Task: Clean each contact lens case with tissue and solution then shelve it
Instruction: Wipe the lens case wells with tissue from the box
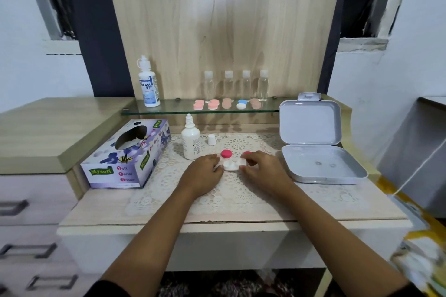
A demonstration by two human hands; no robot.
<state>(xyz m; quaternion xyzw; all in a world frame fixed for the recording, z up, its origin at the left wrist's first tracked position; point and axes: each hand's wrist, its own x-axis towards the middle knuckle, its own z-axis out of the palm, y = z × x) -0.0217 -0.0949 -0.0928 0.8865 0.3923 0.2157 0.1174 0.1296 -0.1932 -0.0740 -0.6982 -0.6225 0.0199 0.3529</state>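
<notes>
Two bare hands meet at a white plastic twin-well contact lens case (230, 166), which lies on a cream lace mat (231, 190) at the middle of the pale wooden table (120, 212). The left hand (204, 170) has its thumb and forefinger curled narrowly around the left end of the case. The right hand (261, 167) pinches the right well with bent fingertips. Both wells are uncapped.

One round pink screw cap (226, 153) sits on the mat just behind the case. A second pink cap (247, 152) is partly hidden behind the right hand's fingers.

A small white solution bottle (190, 142) stands upright just beside the left hand, nozzle bare. Its white cap (211, 139) stands apart on the mat to the right. A purple floral cardboard tissue box (125, 164) lies at the left of the table, with tissue visible in its opening. A pale grey hinged plastic box (321, 164) sits at the right, lid raised.

On the glass shelf (183, 109) behind are a tall white labelled bottle (149, 87), four clear bottles (228, 84) and five capped lens cases (198, 105) in a row.
</notes>
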